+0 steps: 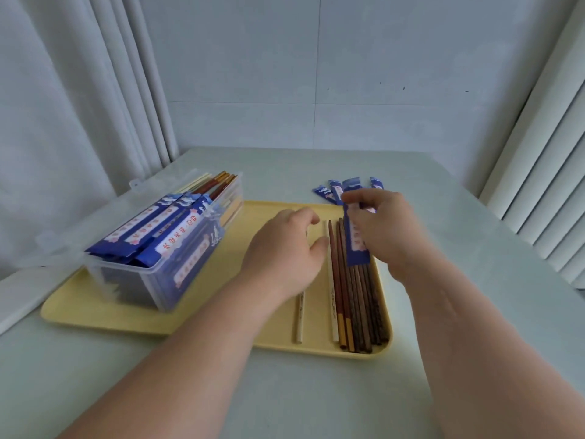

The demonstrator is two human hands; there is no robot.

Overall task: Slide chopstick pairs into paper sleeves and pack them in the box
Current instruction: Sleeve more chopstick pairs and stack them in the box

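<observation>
On the yellow tray [240,324] lie several loose chopsticks [354,299], brown and white, along its right side. One white chopstick [299,321] lies apart, partly under my left hand [285,251], which hovers over it with fingers loosely curled. My right hand [386,229] pinches a blue paper sleeve [356,245] above the brown chopsticks. A clear plastic box [164,248] on the tray's left holds several sleeved pairs.
More blue sleeves [335,190] lie fanned on the pale table [285,391] beyond the tray's far right corner. The box's clear lid hangs open to the left. White curtains flank both sides; a wall stands behind.
</observation>
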